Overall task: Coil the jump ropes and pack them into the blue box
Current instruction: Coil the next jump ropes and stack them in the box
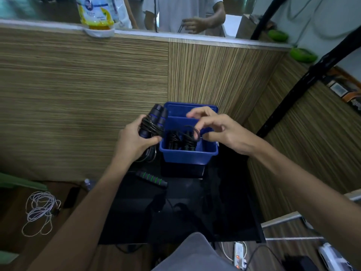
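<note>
Now the step in hand seems to be the end of the coiling of one jump rope (151, 124), just before it goes into the blue box (188, 154). The left hand (134, 137) grips the two handles with blue rings together, with the black cord wound around them; this bundle is held just beside the left wall of the box, a little above its rim. Some loops of cord hang down under the hand. The right hand (218, 132) is over the open box, palm turned down, and its thumb and first finger pinch a small loop of black cord (196, 133); the other fingers are spread and relaxed. Inside the box lie other black coiled ropes (180, 140).

I think the next move calls for tucking this loose end so the coil does not open, then lowering the bundle into the free space of the box. One more handle with green rings (152, 178) lies on the dark table (136, 222) near the box, not yet packed.
</note>
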